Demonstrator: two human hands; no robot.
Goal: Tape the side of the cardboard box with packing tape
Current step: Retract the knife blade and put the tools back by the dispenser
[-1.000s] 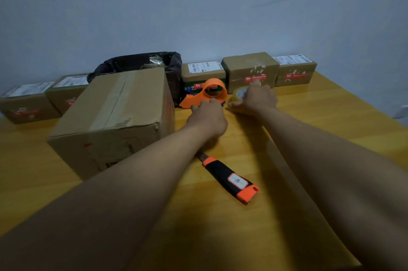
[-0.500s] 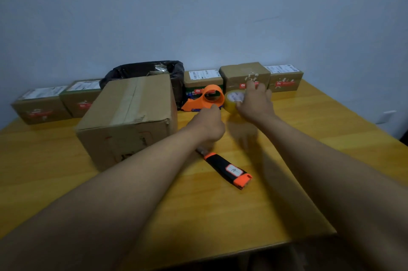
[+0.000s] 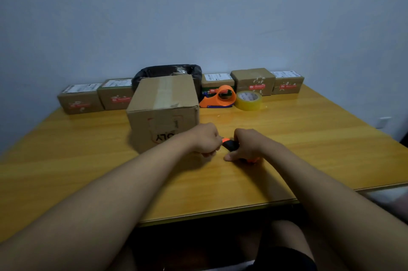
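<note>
Yellow table (image 3: 309, 138): tape roll (image 3: 248, 100) now lay released behind the cardboard box (image 3: 164, 111) — both hands, left (image 3: 205, 140) and right (image 3: 247, 144), gripped the utility knife (image 3: 228, 145) — taping not yet begun.

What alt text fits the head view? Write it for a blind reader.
Both hands, left hand and right hand, grip an orange-and-black utility knife on a wooden table, beside a cardboard box. Behind sit a tape roll and orange tape dispenser.
</note>
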